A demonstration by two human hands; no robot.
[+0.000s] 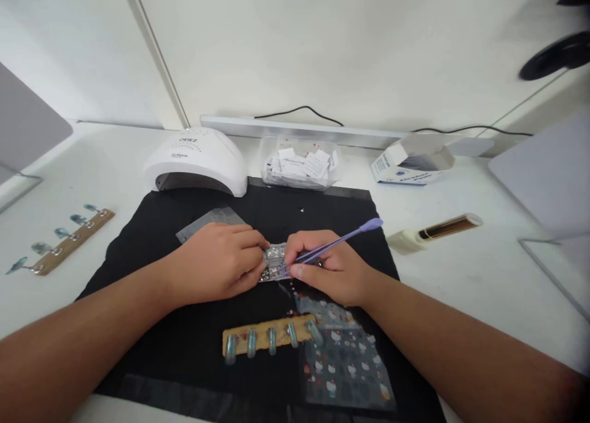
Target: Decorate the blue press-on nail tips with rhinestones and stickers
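Purple tweezers [341,241] are pinched in my right hand [338,269], their tips pointing down-left into a small clear case of rhinestones [275,254]. My left hand [224,257] grips the left end of that case, its fingers closed and covering part of it. My right hand hides the case's other end. Closer to me, a wooden strip [258,329] carries several teal false nails on the black mat [184,337]. To its right lies a clear sticker sheet [345,371] with small cartoon cats, partly beneath the strip's end.
Behind the mat stand a white nail lamp [198,158], a clear tub of sachets [299,165] and an opened box [410,168]. A bottle with a gold cap [449,226] is at the right. Another strip with nails [74,245] lies at the left.
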